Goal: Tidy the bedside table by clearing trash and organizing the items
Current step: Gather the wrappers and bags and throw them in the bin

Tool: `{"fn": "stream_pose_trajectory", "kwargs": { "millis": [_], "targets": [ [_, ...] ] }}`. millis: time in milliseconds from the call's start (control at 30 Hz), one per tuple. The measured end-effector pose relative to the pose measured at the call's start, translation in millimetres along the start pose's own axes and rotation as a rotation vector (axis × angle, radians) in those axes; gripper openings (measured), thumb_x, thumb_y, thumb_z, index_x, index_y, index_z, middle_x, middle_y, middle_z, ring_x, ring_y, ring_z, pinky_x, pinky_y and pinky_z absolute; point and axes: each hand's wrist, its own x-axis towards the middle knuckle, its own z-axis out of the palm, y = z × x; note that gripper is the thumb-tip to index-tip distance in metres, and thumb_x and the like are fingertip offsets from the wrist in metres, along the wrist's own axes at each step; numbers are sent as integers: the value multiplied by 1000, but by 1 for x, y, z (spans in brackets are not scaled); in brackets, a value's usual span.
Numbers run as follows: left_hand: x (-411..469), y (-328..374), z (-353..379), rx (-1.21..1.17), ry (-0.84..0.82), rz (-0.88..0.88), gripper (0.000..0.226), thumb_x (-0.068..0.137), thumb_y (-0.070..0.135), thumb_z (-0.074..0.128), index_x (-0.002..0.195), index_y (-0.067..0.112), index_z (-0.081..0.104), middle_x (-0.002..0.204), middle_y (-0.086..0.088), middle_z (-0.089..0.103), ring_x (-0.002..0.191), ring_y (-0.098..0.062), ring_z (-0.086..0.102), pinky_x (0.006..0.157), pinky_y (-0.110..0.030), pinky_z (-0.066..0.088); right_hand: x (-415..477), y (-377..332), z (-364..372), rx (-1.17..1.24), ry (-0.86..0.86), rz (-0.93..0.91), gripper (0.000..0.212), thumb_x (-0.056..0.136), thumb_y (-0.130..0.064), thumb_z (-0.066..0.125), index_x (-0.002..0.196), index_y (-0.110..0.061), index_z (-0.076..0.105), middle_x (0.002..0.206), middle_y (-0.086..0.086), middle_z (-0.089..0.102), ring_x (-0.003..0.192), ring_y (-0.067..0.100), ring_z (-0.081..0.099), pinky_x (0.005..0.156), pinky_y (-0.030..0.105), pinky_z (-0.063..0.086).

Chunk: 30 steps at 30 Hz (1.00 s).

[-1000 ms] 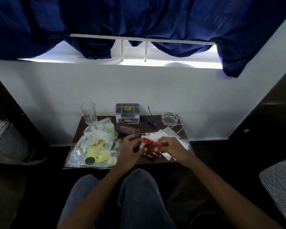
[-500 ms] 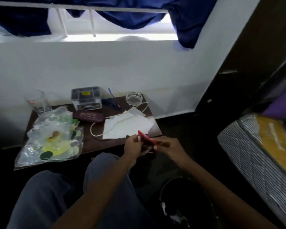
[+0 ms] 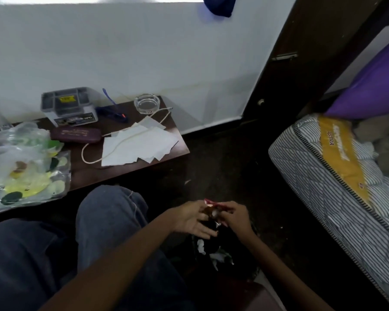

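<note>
Both hands are working off the bedside table (image 3: pixel 88 171), out past its front right corner and nearer the person, above a dark trash bin (image 3: pixel 238 263) standing on the floor there. The right hand (image 3: pixel 236 217) is pinching a crumpled red wrapper (image 3: pixel 212 204) with curled fingertips. The left hand (image 3: pixel 192 218) is lying mostly flat, fingers stretched out straight beneath the wrapper and thumb reaching up to its edge, not closing round it. So the wrapper is hanging between the two hands over the bin's mouth, well clear of the table. White scraps (image 3: pixel 213 257) are showing inside the bin; the rest of its contents are too dark to make out. On the table, a stack of white papers (image 3: pixel 139 145) is lying at the right end, with a cream cord (image 3: pixel 84 157) running across it and looping off its left side. A glass ashtray (image 3: pixel 147 103) is sitting at the back right corner. A grey compartment organizer (image 3: pixel 69 106) is standing at the back edge around the middle, with a blue pen-like item (image 3: pixel 112 113) lying between it and the ashtray. A maroon case (image 3: pixel 75 135) is lying just in front of the organizer. Crumpled clear plastic bags (image 3: pixel 25 162) with yellow and green prints are covering the left end and hanging over the front edge. The person's knee in blue jeans (image 3: pixel 108 212) is sitting just in front of the table. A striped mattress (image 3: pixel 323 176) with a yellow label is lying well to the table's right, a purple pillow (image 3: pixel 373 86) resting above it.
</note>
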Motion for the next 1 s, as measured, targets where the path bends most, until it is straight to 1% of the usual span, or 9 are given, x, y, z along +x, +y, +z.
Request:
{"fn": "stream_pose_trajectory", "kwargs": {
  "millis": [100,200,300,433,567,667,767,900,1000],
  "targets": [
    [10,-6,1,263,209,2,47,99,34,33,141,12,34,144,-11,43,118,-33,55,91,-37,46,4,46,0,-271,37,100,19,77,-1,64,92,-8,74,85,1,65,76,18,64,72,31,54],
    [14,-3,-9,352,362,74,39,99,29,39,134,13,45,135,-9,52,116,-27,55,92,-34,44,3,85,2,-473,-60,214,24,81,-14,61,104,-14,69,106,9,63,98,26,62,81,35,51],
    [11,1,-19,275,388,118,34,98,27,42,128,12,50,127,-9,59,104,-25,60,91,-35,46,3,107,3,-720,-325,316,45,80,-28,61,123,-18,54,123,12,49,111,30,55,90,36,48],
    [7,1,-29,261,425,127,31,98,26,42,124,14,52,122,-8,62,100,-23,59,88,-34,45,9,116,6,-742,-470,374,74,72,-32,68,136,-11,39,132,19,40,119,37,50,97,37,45],
    [4,2,-35,250,443,133,31,97,25,42,123,13,53,115,-6,62,99,-24,59,89,-34,45,20,100,5,-570,-377,327,48,74,-12,69,120,-3,58,116,15,62,111,27,59,90,27,46],
    [0,5,-36,254,451,147,31,98,25,41,124,12,52,117,-7,62,100,-24,59,89,-34,44,30,76,4,-420,-322,363,12,79,0,62,85,-10,65,71,5,66,61,7,65,54,19,47],
    [-7,10,-41,259,436,172,32,98,26,41,126,12,51,127,-9,60,105,-26,59,89,-34,45,42,46,8,-320,-292,336,26,81,1,57,61,-16,56,53,2,56,31,-1,50,34,13,36],
    [-27,22,-52,260,436,226,34,98,26,40,129,12,50,130,-9,58,114,-27,57,92,-35,45,53,-7,20,-198,-324,266,27,82,4,57,62,-13,55,54,4,54,31,-1,49,33,12,36],
    [-51,31,-65,283,482,327,33,99,26,40,126,12,52,127,-8,60,108,-24,60,87,-32,46,58,-49,34,-133,-363,186,27,82,9,58,62,-11,58,50,4,53,30,-1,47,34,12,35]
  ]
}}
